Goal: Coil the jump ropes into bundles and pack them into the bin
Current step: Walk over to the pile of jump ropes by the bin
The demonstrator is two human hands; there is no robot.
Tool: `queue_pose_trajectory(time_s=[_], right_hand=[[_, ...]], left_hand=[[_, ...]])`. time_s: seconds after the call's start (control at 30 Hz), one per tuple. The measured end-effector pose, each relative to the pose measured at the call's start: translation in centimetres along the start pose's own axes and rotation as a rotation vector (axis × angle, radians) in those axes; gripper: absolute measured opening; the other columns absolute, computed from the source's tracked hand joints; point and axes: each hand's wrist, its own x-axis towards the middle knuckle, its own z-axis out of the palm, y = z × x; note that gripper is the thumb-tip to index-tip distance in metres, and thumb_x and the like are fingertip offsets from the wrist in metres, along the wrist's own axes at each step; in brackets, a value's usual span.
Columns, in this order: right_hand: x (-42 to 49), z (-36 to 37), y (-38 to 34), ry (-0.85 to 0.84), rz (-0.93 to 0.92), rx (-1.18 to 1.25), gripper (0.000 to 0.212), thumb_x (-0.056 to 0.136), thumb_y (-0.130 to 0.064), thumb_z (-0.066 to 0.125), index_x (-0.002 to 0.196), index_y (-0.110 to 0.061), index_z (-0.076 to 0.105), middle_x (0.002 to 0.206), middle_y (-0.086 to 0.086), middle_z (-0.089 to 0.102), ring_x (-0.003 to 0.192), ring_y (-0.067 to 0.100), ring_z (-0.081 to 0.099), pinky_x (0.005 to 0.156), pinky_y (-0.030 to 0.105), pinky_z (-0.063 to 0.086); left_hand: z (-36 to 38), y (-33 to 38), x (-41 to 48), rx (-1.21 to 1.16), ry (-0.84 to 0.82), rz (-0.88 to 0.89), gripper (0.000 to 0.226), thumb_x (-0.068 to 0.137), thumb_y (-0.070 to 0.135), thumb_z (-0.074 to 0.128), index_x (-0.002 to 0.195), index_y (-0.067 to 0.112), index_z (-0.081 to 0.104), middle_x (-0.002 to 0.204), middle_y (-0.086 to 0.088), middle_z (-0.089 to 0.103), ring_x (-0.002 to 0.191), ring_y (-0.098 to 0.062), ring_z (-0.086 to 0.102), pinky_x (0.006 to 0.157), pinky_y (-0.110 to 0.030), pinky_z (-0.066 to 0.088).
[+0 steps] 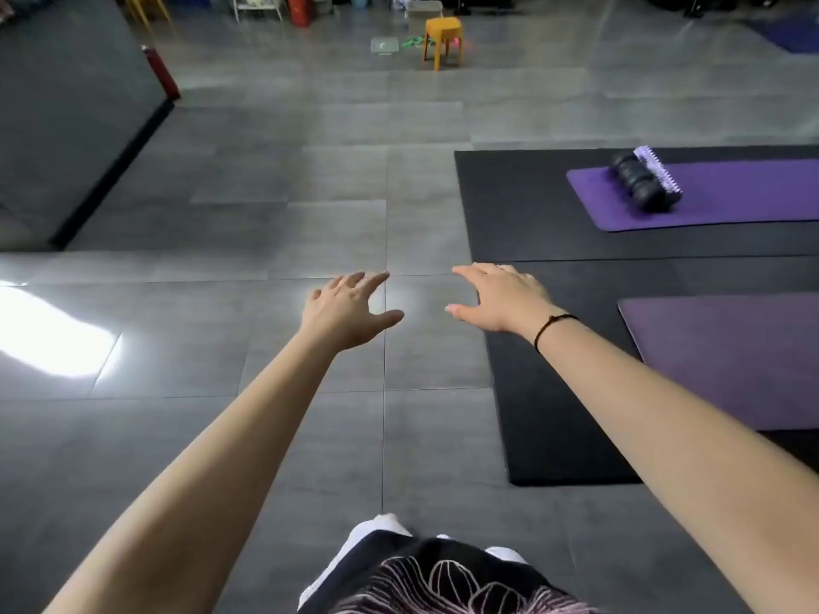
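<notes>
The left hand [350,310] and right hand [501,299] are held empty, fingers spread. The black rubber floor mat [554,436] could be tripped on before the far green jump rope [414,41] is reached.

left hand [350,310], right hand [503,299], fingers spread, empty

Floor tiles [310,179] beneath the fingers [374,279] of the left hand [345,310]: smooth, grey, glossy, with bright glare left of them. Black mat [532,223] rightward from the fingers [469,271] of the right hand [501,296]: matt, rubber-like. Purple mats [731,361] further right: matt, foam-like. Black roller [638,181] beyond those fingers: ridged, matt. Orange stool [443,31] far beyond the fingertips: smooth plastic.
</notes>
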Motion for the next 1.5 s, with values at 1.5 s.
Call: queue_pose_trajectory(time_s=[1.5], right_hand=[[129.9,-31.4,38.7,-0.041,0.022,0.019,0.064,0.086,-0.062,0.045,0.143,-0.037,0.029,0.147,-0.007,0.039,0.134,0.024,0.037,0.103,0.041,0.036]], left_hand=[[-20.9,-2.2,137.9,0.004,-0.075,-0.011,0.065,0.084,0.066,0.044,0.144,0.045,0.025,0.152,0.007,0.031,0.139,-0.021,0.028,0.108,-0.044,0.026]])
